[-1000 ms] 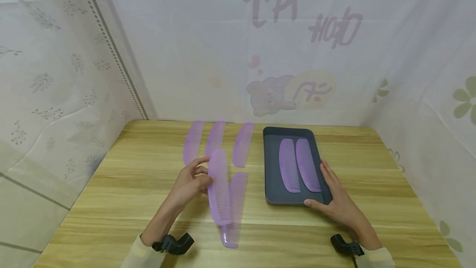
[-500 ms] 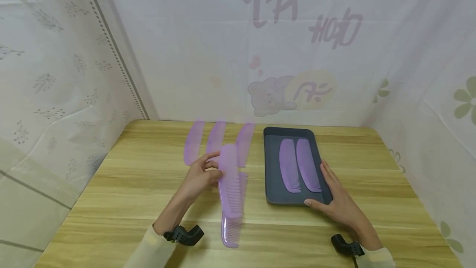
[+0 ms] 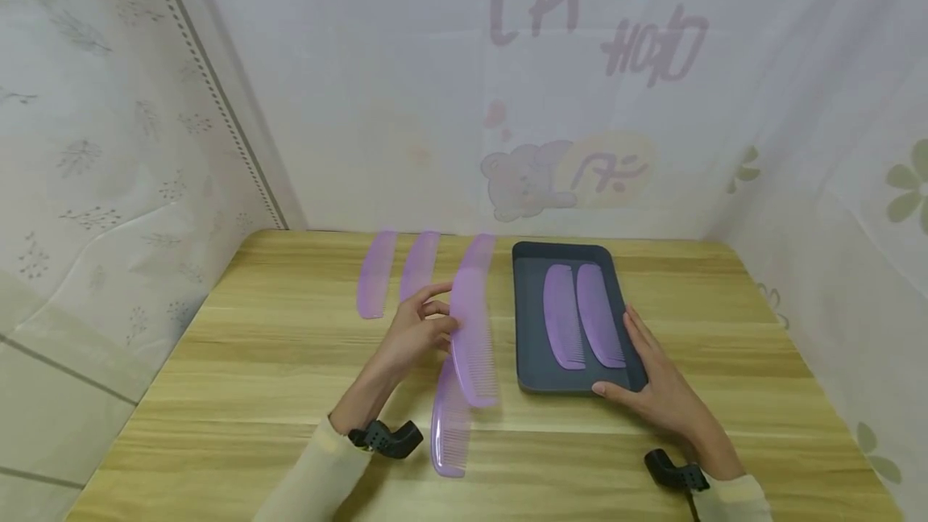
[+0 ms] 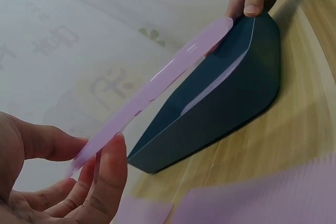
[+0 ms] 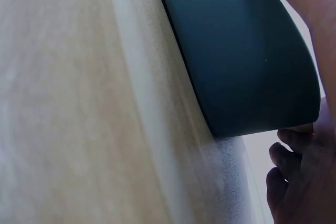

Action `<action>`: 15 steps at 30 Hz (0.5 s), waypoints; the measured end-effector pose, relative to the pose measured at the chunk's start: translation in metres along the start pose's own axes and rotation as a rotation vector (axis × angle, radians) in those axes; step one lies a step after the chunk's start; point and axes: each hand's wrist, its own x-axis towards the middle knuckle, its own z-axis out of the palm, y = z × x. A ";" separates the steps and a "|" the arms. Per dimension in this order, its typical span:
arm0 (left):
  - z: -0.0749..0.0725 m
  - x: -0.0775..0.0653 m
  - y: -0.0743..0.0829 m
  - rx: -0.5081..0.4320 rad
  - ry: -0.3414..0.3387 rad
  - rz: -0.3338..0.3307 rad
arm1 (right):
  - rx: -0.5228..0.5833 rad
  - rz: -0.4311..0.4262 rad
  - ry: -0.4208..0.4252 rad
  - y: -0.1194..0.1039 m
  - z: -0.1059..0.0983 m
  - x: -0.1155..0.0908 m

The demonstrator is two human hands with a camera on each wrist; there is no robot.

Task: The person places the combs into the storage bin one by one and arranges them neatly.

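Observation:
My left hand (image 3: 413,338) pinches a translucent purple comb (image 3: 473,341) by its spine, thumb on one side and fingers on the other. The left wrist view shows this comb (image 4: 157,87) slanting through the air, its far end overlapping the tray. Below it, a second comb (image 3: 451,433) lies on the table, partly covered. At the dark grey tray (image 3: 532,337), my right hand (image 3: 663,381) holds the near right corner, with the thumb on the front rim and fingers along the right side. Two combs, the left one (image 3: 561,316) and the right one (image 3: 599,316), lie side by side inside.
Toward the back left of the wooden table (image 3: 254,361) lie three more combs: one (image 3: 377,276) at the far left, one (image 3: 419,264) beside it, and another (image 3: 476,250) partly hidden by the held comb. Printed cloth (image 3: 362,103) hangs behind and at both sides.
My left hand has carried its comb rightward and slightly away, from over the near comb toward the tray. My right hand has stayed at the tray's corner.

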 end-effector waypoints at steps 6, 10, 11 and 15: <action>0.010 0.011 0.003 -0.002 -0.017 -0.011 | 0.003 -0.004 -0.001 0.000 0.000 0.001; 0.017 0.020 0.005 0.000 -0.007 -0.014 | 0.005 -0.006 0.000 0.000 -0.001 0.002; 0.019 0.022 0.006 0.000 -0.004 -0.016 | 0.003 -0.006 0.001 0.000 -0.001 0.002; 0.025 0.031 0.009 0.000 0.002 -0.018 | 0.001 -0.003 0.000 0.001 0.000 0.002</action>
